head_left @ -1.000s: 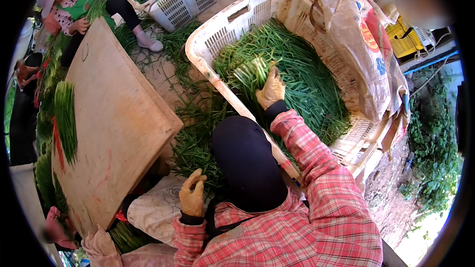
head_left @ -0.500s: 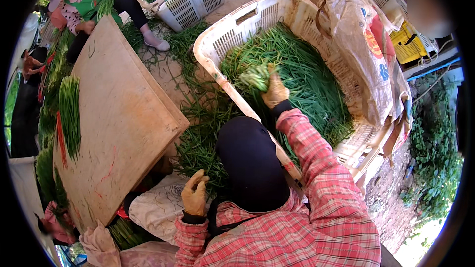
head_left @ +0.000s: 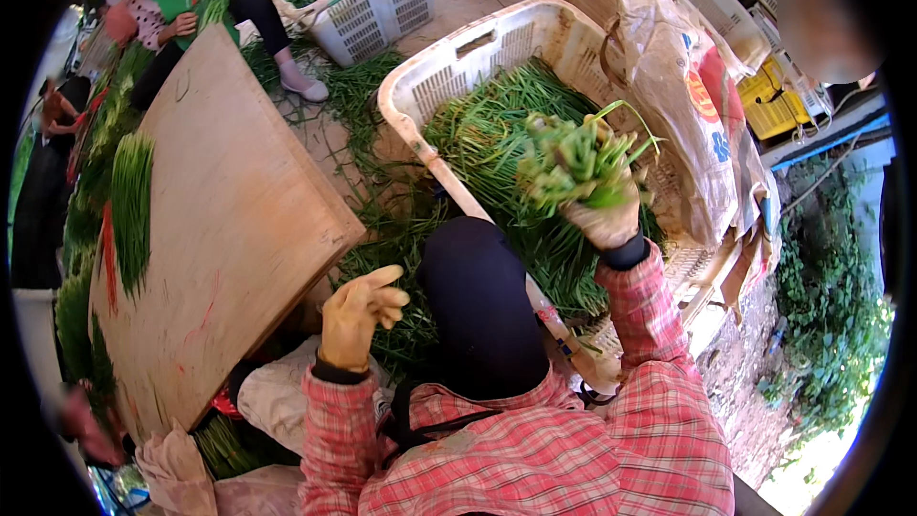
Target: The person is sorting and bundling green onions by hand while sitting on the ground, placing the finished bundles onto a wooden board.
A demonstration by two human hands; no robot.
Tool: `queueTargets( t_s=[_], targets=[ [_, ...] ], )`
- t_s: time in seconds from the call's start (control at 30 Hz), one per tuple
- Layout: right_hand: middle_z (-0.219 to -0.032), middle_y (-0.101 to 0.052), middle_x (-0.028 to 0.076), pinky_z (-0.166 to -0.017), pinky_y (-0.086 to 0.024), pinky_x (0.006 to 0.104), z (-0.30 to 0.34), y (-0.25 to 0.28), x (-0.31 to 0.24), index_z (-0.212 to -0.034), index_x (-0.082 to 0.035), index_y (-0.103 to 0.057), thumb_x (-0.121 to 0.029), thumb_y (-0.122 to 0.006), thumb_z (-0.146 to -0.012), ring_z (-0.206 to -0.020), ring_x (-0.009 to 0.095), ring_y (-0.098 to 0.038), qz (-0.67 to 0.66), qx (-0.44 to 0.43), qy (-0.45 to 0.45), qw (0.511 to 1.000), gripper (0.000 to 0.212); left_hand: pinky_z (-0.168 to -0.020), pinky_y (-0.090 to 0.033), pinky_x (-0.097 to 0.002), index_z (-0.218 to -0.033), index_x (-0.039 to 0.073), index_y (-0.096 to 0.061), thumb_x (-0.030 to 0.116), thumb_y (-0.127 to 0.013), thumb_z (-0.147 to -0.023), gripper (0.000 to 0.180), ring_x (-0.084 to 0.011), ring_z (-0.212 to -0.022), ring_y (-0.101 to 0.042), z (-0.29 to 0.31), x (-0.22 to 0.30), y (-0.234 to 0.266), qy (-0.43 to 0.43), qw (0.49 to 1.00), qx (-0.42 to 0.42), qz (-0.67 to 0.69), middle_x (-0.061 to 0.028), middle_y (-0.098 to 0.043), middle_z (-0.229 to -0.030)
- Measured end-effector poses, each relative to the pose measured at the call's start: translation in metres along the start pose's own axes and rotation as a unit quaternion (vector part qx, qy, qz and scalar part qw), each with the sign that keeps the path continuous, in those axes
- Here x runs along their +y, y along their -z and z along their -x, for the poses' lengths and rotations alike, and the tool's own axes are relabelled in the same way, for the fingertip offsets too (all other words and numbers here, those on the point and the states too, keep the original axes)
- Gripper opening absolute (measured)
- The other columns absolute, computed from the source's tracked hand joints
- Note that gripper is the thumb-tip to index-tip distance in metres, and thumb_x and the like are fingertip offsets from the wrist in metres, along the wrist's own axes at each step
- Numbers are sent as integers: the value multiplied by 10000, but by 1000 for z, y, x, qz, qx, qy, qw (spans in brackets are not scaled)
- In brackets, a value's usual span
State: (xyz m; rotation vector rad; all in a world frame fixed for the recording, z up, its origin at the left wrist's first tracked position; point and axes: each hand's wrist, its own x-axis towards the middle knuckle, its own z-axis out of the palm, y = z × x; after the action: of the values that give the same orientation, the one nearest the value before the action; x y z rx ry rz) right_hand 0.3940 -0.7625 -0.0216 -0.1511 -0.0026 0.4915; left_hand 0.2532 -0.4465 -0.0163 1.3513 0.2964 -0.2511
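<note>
In my gloved right hand is a bunch of green stalks, its pale cut ends up and one thin stalk curling off to the right. This fist is raised above a big white plastic crate, which holds a thick heap of long green stalks. My left hand, also in a tan glove, is open and holds nothing. Its fingers are apart, between the board's near corner and a dark rounded cloth-covered shape.
A wooden board on the left carries a neat green bundle and red ties. Loose stalks litter the floor. Behind are another filled crate and a seated co-worker. A plastic sack drapes the crate's right side.
My right hand has lifted the bunch from the heap and moved right and nearer to me. My left hand has shifted left and a little up, its fingers now spread wider.
</note>
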Motion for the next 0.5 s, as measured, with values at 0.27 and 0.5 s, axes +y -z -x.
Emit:
queueTargets(
  t_s=[0.27,0.5],
  targets=[
    [-1117,-545,101,-767,-469,341,11,-103,172,-1271,-105,-479,-244,-448,-771,-957,229,-536,704,-518,378,305,520,-833,-483,-363,-1326,38,-369,571,-383,-872,700,-240,-1017,-561,26,-68,25,-8,918,-173,356,-154,-538,-1195],
    [-1108,-548,87,-936,-398,375,34,-100,225,-1187,-76,-528,-171,-466,-752,-1052,250,-528,714,-540,331,297,450,-998,-395,-403,-1357,38,-343,464,-429,-903,628,-287,-1167,-487,43,-21,52,29,898,-271,346,-185,-454,-1303]
  ],
)
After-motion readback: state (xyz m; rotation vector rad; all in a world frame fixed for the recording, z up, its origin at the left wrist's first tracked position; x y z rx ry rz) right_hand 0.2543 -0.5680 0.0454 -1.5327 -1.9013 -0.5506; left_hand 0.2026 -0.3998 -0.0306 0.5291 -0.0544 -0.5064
